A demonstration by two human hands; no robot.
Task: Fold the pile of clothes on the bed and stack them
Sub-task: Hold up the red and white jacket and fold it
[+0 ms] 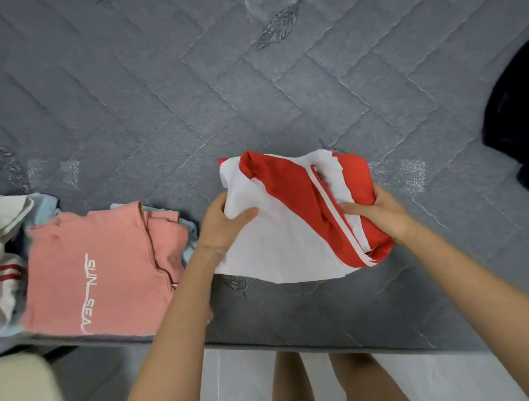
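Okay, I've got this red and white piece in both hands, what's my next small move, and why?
Probably carry the red and white garment left and set it on the pink shirt. The left hand and right hand grip it at its two ends, it looks folded compact, and the pink shirt lies folded flat close by.

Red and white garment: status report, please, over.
Left hand and right hand both grip red and white garment, folded small. Folded pink shirt lies to its left on bed. No obstacle between them.
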